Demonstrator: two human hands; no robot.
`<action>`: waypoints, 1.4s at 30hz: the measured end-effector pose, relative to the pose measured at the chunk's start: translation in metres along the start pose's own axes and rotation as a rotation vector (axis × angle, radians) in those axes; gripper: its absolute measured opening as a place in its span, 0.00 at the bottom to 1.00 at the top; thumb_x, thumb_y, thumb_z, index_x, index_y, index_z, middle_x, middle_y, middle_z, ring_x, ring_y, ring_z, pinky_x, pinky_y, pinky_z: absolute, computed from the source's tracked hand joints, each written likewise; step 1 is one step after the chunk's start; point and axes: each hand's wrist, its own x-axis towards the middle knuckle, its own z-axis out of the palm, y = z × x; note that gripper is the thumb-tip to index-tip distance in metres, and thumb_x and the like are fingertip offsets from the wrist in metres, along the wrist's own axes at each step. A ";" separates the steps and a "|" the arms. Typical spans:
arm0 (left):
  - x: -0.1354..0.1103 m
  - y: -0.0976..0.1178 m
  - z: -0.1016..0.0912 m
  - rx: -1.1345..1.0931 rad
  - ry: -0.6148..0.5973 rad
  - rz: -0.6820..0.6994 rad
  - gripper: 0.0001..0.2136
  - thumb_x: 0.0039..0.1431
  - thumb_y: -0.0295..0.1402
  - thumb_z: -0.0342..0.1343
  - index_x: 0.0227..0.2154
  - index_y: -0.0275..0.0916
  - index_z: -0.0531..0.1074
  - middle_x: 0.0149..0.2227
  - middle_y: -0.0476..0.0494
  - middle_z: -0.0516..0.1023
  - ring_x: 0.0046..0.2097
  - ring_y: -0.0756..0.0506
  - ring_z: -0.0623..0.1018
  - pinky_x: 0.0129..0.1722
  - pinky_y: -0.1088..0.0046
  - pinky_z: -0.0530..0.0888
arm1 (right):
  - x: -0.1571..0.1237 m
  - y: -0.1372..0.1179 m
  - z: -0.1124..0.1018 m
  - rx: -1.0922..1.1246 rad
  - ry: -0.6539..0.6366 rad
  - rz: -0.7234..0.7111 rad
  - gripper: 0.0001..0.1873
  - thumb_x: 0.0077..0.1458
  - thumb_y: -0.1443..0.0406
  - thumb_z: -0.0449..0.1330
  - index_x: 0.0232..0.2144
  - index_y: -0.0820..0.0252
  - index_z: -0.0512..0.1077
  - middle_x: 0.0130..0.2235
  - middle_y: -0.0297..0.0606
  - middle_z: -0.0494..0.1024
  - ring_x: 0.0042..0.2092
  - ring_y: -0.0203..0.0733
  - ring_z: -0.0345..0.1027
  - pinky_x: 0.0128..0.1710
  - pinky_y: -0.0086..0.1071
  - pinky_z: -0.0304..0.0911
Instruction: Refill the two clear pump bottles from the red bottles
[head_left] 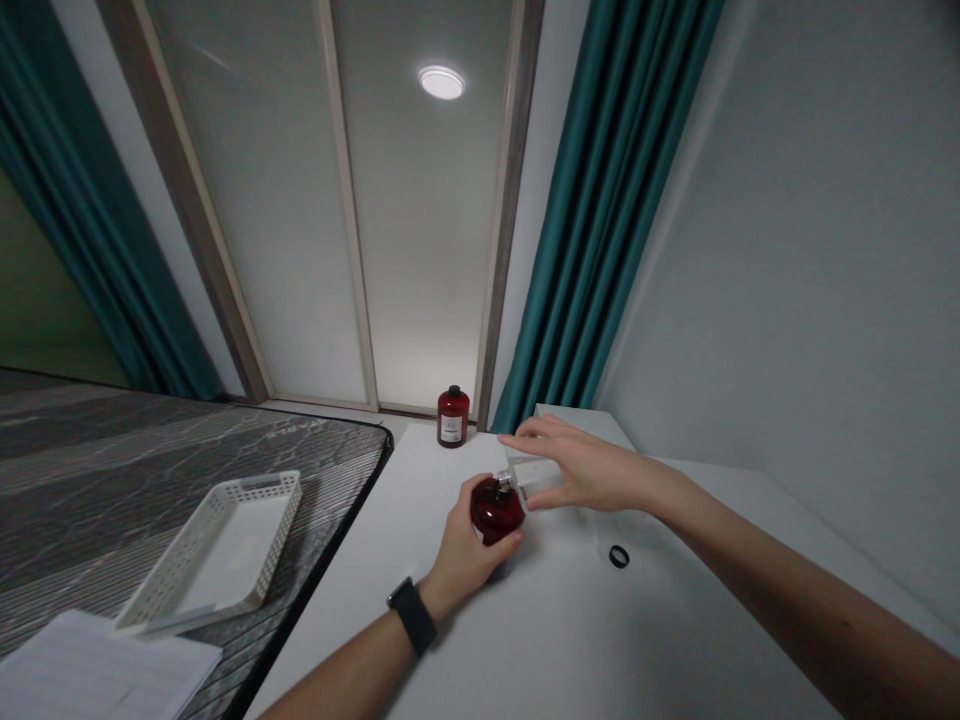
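Note:
My left hand [466, 550] is wrapped round a small round dark-red glass bottle [496, 510], held just above the white tabletop [570, 640]. A dark watch sits on that wrist. My right hand [581, 468] pinches a clear square cap [531, 474] right at the bottle's neck. A small black ring [618, 556] lies on the table to the right of the bottle.
A larger dark-red bottle with a black lid and white label [453, 417] stands at the table's far edge. To the left is a grey patterned bed with a white perforated basket [217, 552] and white paper [90, 670]. Teal curtains [600, 220] flank a frosted sliding door.

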 end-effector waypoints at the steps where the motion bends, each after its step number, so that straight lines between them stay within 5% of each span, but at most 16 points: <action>1: 0.000 0.000 0.000 -0.001 0.000 0.002 0.31 0.47 0.33 0.65 0.55 0.38 0.61 0.52 0.37 0.74 0.53 0.38 0.76 0.56 0.56 0.70 | 0.000 0.000 0.000 0.000 0.001 0.000 0.41 0.53 0.57 0.68 0.66 0.47 0.59 0.55 0.42 0.70 0.56 0.51 0.61 0.59 0.49 0.59; 42: 0.000 -0.001 -0.001 0.022 -0.016 0.005 0.31 0.47 0.32 0.66 0.55 0.39 0.61 0.51 0.39 0.74 0.51 0.38 0.76 0.54 0.56 0.72 | 0.000 -0.001 -0.001 -0.013 -0.004 -0.029 0.40 0.52 0.57 0.69 0.65 0.47 0.61 0.56 0.43 0.70 0.57 0.53 0.60 0.59 0.51 0.58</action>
